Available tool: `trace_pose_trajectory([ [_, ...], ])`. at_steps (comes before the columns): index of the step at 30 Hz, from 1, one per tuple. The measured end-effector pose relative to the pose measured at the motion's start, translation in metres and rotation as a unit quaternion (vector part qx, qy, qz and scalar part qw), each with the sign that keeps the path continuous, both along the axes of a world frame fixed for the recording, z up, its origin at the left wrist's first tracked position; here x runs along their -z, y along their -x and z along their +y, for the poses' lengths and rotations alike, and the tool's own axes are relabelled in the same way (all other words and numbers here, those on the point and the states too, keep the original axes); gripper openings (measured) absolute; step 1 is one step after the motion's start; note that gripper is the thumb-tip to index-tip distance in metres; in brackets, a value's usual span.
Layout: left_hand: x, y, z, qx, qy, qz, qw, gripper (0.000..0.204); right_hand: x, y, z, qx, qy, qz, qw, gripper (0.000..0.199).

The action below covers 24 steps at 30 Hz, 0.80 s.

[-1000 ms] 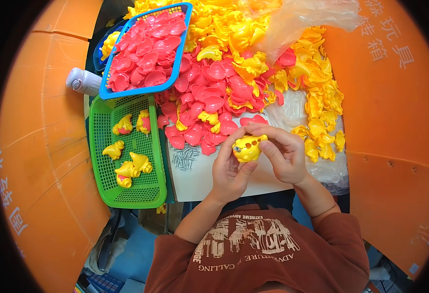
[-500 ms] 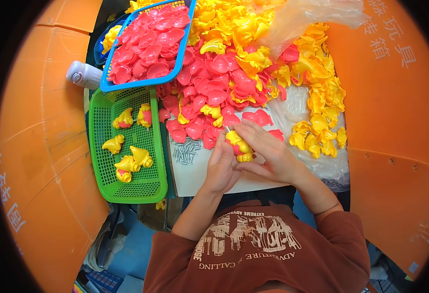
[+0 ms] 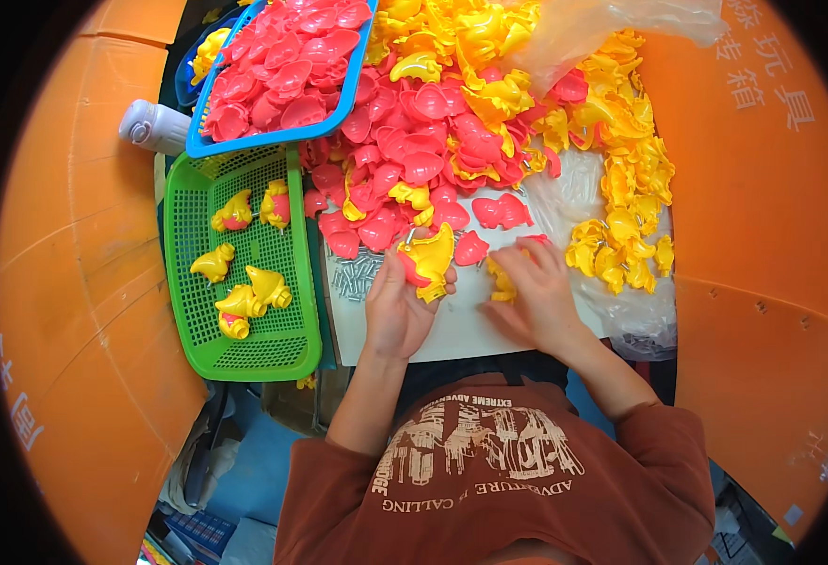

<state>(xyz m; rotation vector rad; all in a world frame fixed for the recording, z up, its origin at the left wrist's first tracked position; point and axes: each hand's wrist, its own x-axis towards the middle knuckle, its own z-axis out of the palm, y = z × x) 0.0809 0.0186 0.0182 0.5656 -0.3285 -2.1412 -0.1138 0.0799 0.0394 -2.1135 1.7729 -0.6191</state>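
My left hand [image 3: 397,315] is closed around a yellow-and-pink plastic toy half [image 3: 430,256], its hollow side turned up and a small metal pin [image 3: 408,241] standing at its upper left. To the right, my right hand [image 3: 544,299] curls over a yellow plastic piece [image 3: 501,282] just above the white board; the fingers partly hide it. Between the hands and a little farther off lie loose pink shells [image 3: 471,248]. A heap of small metal pins [image 3: 355,275] rests on the board just left of my left hand.
At left, a green basket [image 3: 178,330] holds several yellow-and-pink toys; a blue basket [image 3: 244,143] of pink shells overlaps its far end. Pink shells [image 3: 423,165] and yellow shells [image 3: 635,169] are piled across the far side. A light bottle [image 3: 155,127] and orange panels [image 3: 763,245] border the area.
The toy held between both hands is now apart: the left hand has moved left with the open half, while the right hand has moved right with a yellow piece.
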Motion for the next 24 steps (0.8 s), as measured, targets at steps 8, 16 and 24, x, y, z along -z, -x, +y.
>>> trace_pose_trajectory([
  [8,0.001,0.011,0.005,0.045,-0.222,0.297,0.928,0.046,0.015,0.031,-0.034,0.141,0.069,0.033,0.987,0.018],
  [16,-0.022,0.038,0.019,0.103,-0.095,0.144,0.980,0.045,0.034,0.047,-0.064,0.139,-0.044,0.077,0.986,0.010],
  [24,-0.034,0.037,0.021,0.068,0.031,0.031,0.997,0.042,0.023,0.051,-0.079,0.026,-0.144,0.153,0.977,0.011],
])
